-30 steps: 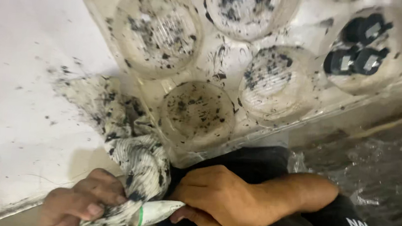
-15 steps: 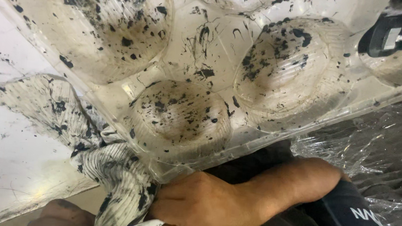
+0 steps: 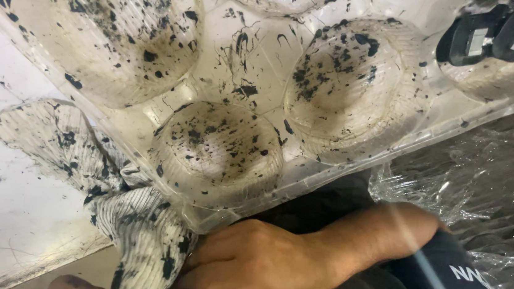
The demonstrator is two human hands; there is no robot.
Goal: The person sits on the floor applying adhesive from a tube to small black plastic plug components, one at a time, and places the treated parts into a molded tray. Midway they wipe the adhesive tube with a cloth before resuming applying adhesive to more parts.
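Glossy clear plastic tray [image 3: 264, 58], black-speckled; ribbed white cloth [image 3: 137, 233]; crinkled film [image 3: 489, 183].

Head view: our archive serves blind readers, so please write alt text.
A right hand grips a ribbed, black-spotted cloth below a clear plastic tray of round, black-flecked cups. Crinkled clear film lies to the right.

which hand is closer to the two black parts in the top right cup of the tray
Right. The right hand lies below the clear tray, well short of the black parts. The left hand barely shows at the bottom left edge by the stained rag, farther away.
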